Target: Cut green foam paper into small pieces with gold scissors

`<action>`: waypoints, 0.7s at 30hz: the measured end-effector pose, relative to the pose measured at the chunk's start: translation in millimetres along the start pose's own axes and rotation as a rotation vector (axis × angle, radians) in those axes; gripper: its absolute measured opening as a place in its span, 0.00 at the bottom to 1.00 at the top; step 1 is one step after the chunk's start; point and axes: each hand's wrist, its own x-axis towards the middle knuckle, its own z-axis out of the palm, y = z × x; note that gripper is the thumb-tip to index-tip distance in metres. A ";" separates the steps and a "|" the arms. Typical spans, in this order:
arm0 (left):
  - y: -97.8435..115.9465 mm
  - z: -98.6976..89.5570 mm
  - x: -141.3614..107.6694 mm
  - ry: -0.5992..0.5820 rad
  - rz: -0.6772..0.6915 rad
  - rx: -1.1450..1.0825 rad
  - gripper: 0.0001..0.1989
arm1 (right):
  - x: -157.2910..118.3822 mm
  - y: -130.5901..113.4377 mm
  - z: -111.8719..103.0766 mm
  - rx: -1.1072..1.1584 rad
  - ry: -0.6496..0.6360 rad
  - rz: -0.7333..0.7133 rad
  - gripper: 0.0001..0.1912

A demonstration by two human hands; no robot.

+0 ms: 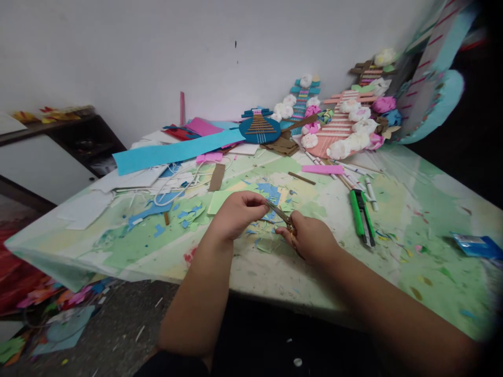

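My right hand (314, 238) is closed round the handles of a pair of scissors (280, 211), whose blades point up and left. At the blade tips, the fingers of my left hand (241, 209) are pinched together; what they hold is too small to make out. Beneath both hands lie blue paper scraps (269, 193) and small green cuttings. A light green sheet of paper (216, 201) lies just behind my left hand.
A green utility knife (361, 217) lies right of my hands, near a pink paper strip (322, 169) and rolled paper sticks (370, 193). Paper instruments with crumpled flowers (349, 125) lean at the back. A long light-blue strip (176, 151) lies at left.
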 end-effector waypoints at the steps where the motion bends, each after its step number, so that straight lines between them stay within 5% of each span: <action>1: 0.2 0.1 0.0 -0.001 -0.001 0.001 0.06 | 0.1 0.1 0.2 -0.002 0.004 -0.001 0.23; 12: -0.5 -1.8 1.1 0.045 -0.023 0.043 0.08 | 0.6 5.8 -1.2 0.048 0.053 0.045 0.22; 18: -4.5 2.3 7.6 0.176 -0.068 0.077 0.11 | 2.0 9.0 -6.9 0.165 0.053 0.148 0.22; 21: -8.5 -11.7 4.3 0.319 -0.038 0.246 0.12 | 1.8 11.1 -8.8 0.240 0.092 0.165 0.22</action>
